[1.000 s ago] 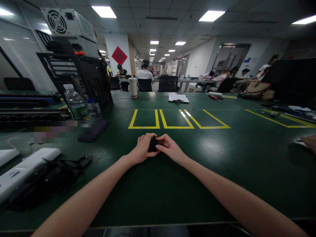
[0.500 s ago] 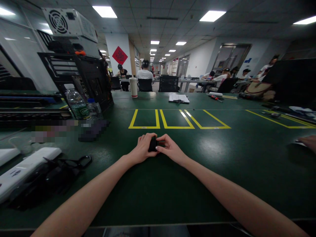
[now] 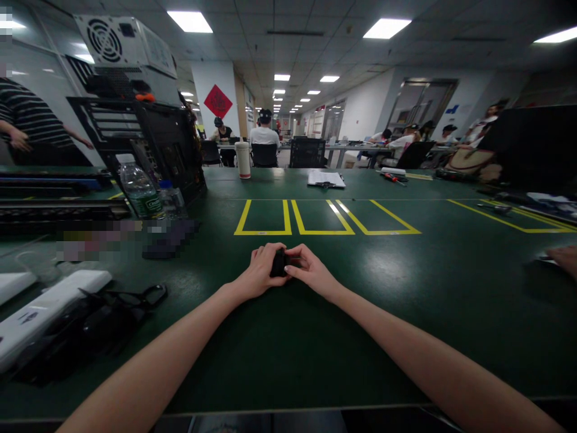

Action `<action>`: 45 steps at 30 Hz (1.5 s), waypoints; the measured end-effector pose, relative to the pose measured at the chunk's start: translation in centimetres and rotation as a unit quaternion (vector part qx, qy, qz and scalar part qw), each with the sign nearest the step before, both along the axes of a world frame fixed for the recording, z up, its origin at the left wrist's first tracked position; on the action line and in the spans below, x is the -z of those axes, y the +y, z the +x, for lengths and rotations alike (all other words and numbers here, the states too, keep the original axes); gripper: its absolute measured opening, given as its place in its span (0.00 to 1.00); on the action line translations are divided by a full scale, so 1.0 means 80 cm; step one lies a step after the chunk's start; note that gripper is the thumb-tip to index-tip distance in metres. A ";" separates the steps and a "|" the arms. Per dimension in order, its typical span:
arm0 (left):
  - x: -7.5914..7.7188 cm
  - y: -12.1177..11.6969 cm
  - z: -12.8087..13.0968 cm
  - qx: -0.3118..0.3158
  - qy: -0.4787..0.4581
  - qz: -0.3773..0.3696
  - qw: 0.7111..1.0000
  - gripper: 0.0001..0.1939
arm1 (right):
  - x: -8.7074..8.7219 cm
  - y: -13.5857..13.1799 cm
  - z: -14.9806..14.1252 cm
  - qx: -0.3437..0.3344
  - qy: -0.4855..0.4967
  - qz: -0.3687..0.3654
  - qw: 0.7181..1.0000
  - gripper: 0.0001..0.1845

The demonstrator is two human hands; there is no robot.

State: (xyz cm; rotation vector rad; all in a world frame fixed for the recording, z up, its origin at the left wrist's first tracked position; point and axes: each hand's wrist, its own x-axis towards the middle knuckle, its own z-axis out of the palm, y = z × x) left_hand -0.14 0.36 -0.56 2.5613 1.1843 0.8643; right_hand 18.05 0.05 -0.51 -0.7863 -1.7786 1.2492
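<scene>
Okay so from over here, starting at the left: a long white bar (image 3: 58,300) on the green table (image 3: 279,361), a heap of black gear (image 3: 97,322) next to it, then a water bottle (image 3: 142,186) in front of an open black computer case (image 3: 166,144). Then the good bit, the left hand (image 3: 260,268), curled round a small black object (image 3: 279,264), fingers over the far side and thumb along the near side. The object sits between both hands, over the table just on the wearer's side of the yellow tape (image 3: 270,233). It's tiny, dark and half covered, so I can't say which end is its front, but what shows runs longer away from the wearer than across, so I'd put the long axis that way. Next along, the right hand (image 3: 311,270) has thumb and fingertips gripping its right side. I'd call this step two-handed close work: left steadies, right fiddles. The next move, I reckon, calls for a firm left hold and a light, precise right pinch. Way over at the right edge there's somebody else's hand (image 3: 565,260), well apart from all that.
</scene>
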 end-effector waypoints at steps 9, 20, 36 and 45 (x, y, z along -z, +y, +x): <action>-0.008 -0.005 0.000 0.010 0.004 -0.017 1.000 0.26 | 0.003 0.003 0.000 0.013 -0.007 -0.002 1.000 0.16; 0.000 0.000 -0.001 0.006 0.004 -0.004 1.000 0.27 | 0.007 0.003 -0.003 -0.008 0.030 -0.013 0.999 0.12; -0.002 -0.001 -0.001 0.005 0.006 -0.008 1.000 0.27 | 0.008 0.004 -0.002 -0.010 0.029 -0.005 1.000 0.13; -0.010 -0.005 0.000 0.009 0.004 -0.022 1.000 0.26 | 0.007 0.004 -0.003 -0.001 0.012 0.001 1.000 0.17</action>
